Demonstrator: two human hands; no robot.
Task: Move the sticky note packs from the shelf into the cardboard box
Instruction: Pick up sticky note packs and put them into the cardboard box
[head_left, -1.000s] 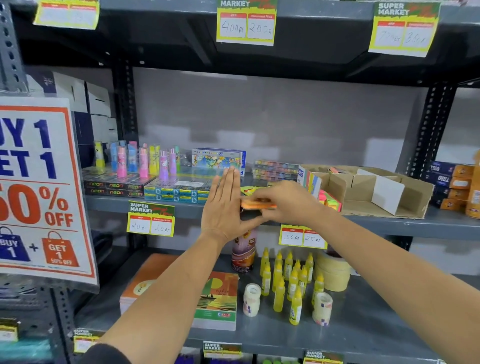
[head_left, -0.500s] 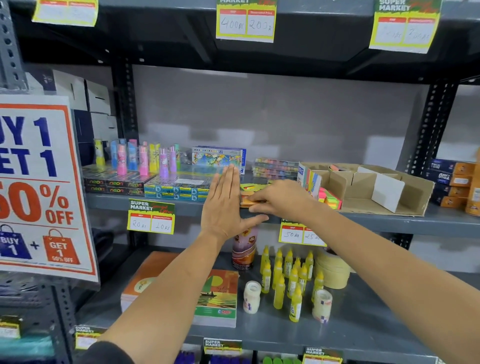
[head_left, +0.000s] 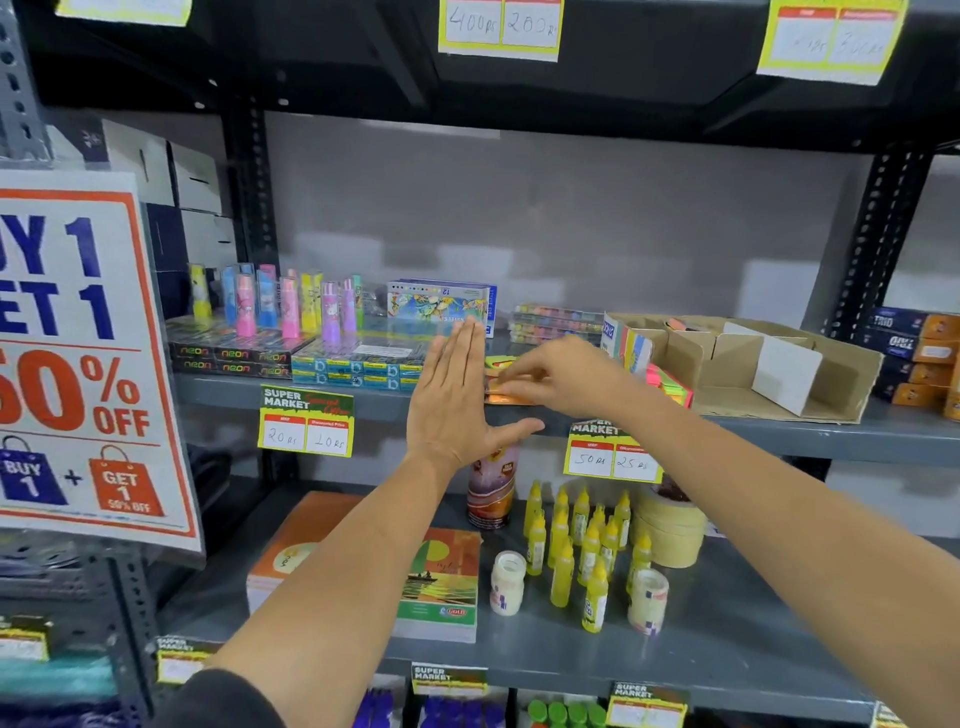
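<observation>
On the shelf (head_left: 831, 436), cardboard box (head_left: 810, 374) holds neon sticky note packs (head_left: 670, 384).

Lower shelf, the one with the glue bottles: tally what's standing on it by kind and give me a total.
Yellow glue bottles: 12 (they overlap, so this is a best count)
Small tape rolls: 2
Masking tape stack: 1
Brown can: 1
Notebook stacks: 2
Total: 18

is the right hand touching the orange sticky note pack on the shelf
Touching. The head view shows the right hand with its fingertips resting on the orange sticky note pack at the shelf edge.
</observation>
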